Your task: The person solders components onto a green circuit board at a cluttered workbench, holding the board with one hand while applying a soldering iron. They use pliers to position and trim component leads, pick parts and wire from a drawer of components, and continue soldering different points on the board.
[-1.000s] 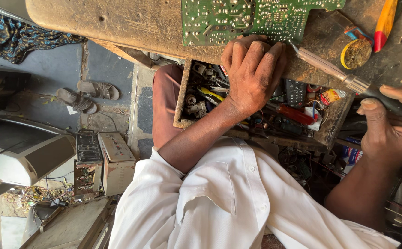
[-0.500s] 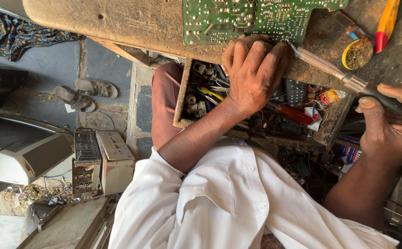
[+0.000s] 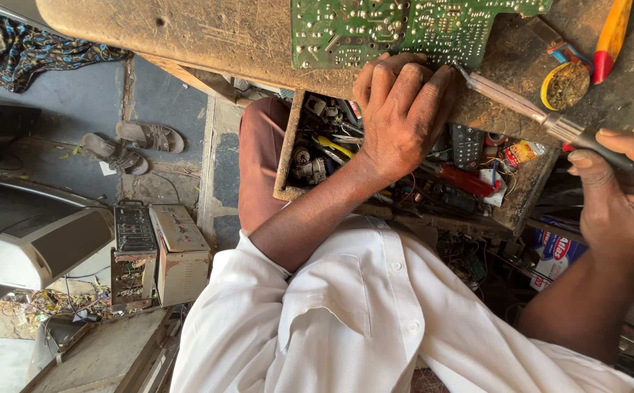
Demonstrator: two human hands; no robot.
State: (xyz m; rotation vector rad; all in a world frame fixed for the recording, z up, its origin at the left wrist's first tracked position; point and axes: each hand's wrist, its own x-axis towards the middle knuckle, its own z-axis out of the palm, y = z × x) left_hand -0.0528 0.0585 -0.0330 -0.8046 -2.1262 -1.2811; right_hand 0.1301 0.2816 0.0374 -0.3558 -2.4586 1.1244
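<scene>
Lying far left on the grey floor are a dark patterned cloth (image 3: 37, 54) and a pair of brown sandals (image 3: 129, 144), with a white curved appliance casing (image 3: 29, 236) below them and two boxy metal electronics units (image 3: 158, 251) just beside it. Next comes the worn wooden surface (image 3: 186, 36) running along the top of the view, and on it the green printed circuit board (image 3: 397, 29), solder side up. One hand (image 3: 403, 120) — the one nearer the middle of the view, which by the arms' layout reads as the left — lies flat with fingers spread over the lower edge of the board and the surface's rim, pressing rather than gripping. Under that hand sits an open wooden drawer (image 3: 288, 156) crammed with small tools, wires and a black remote control (image 3: 467, 145). A white shirt (image 3: 361, 313) fills the lower middle. Further right, a soldering iron with a metal shaft and dark handle (image 3: 543, 116) slants down from the board's right edge; its tip touches the board just beside the pressing fingers. The right hand (image 3: 623, 211) is closed around the handle. Above it on the surface rest a small yellow round tin (image 3: 566, 84) and an orange-and-red handled tool (image 3: 612, 36).
</scene>
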